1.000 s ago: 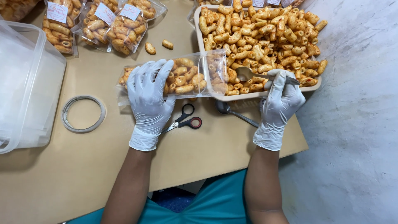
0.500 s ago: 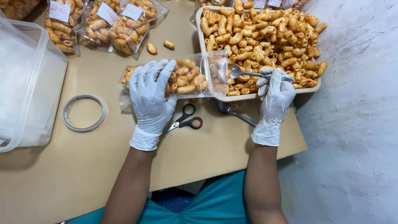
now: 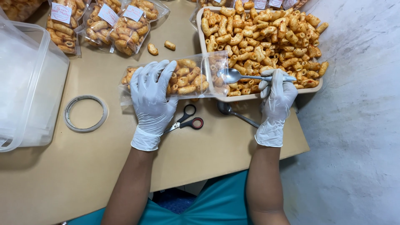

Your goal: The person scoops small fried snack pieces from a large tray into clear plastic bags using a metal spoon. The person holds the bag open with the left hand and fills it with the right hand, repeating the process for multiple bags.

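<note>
Head view: tan table (image 3: 216, 154), grey floor (image 3: 358, 125); fingers clamp bag (image 3: 187, 77), spoon (image 3: 241, 76).

Half-filled clear snack bag (image 3: 189, 79); empty spoon (image 3: 233, 75)

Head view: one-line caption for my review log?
Gloved left hand steadies a clear snack bag while the right hand holds a spoon at its mouth.
</note>
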